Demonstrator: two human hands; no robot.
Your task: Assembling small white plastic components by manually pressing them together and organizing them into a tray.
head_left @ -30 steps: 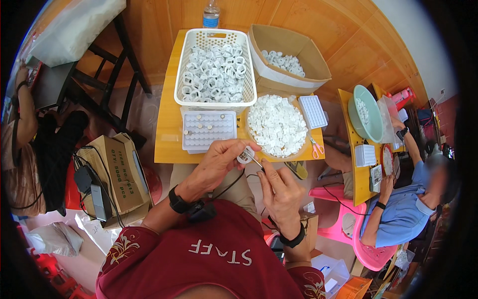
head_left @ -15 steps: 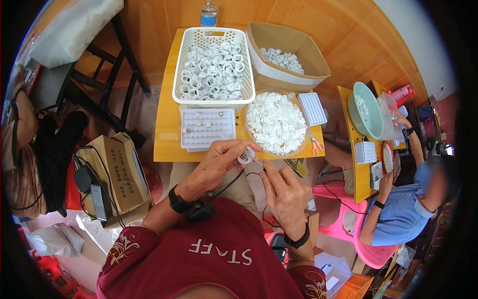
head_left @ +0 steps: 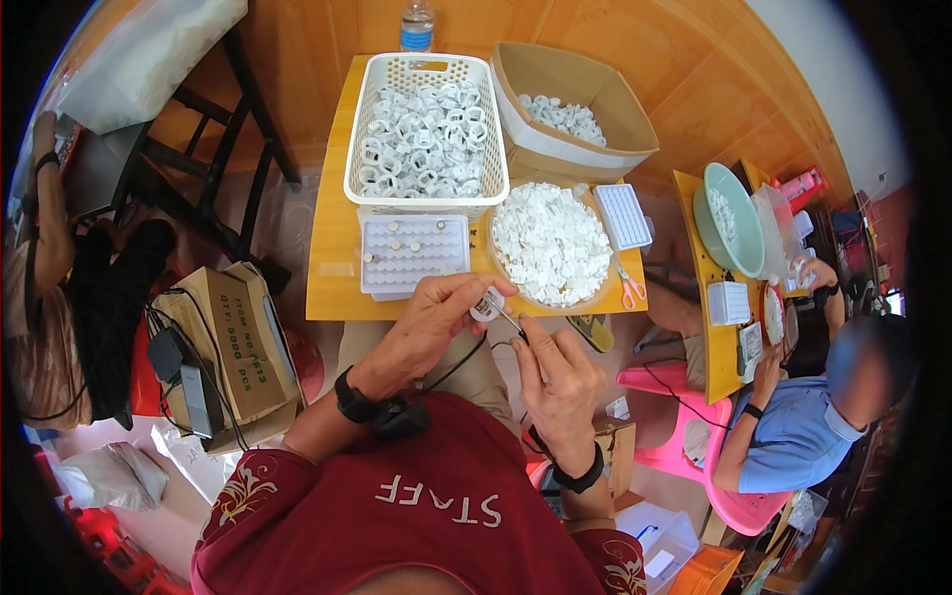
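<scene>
My left hand (head_left: 428, 322) pinches a small round white plastic part (head_left: 485, 308) just off the near edge of the table. Closed around a thin metal-shafted screwdriver (head_left: 513, 324), my right hand (head_left: 561, 392) points its tip at that part; the handle is mostly hidden by the fingers. Beyond my hands lies a white compartment tray (head_left: 415, 266) with a few small round metal pieces in it. To its right, a round shallow tray (head_left: 595, 299) is heaped with small white plastic pieces. Behind the compartment tray, a white basket (head_left: 353, 149) is full of white ring-shaped parts.
An open cardboard box (head_left: 625, 129) holds more white parts. A second compartment tray (head_left: 623, 216) and pink-handled scissors (head_left: 631, 290) lie at the table's right. A co-worker in a blue shirt (head_left: 793, 436) sits at another table with a green basin (head_left: 710, 233). Another person's arm shows far left.
My right hand has shifted slightly left and down with the screwdriver. The white part in my left hand has turned a little. The co-worker's far hand has moved down.
</scene>
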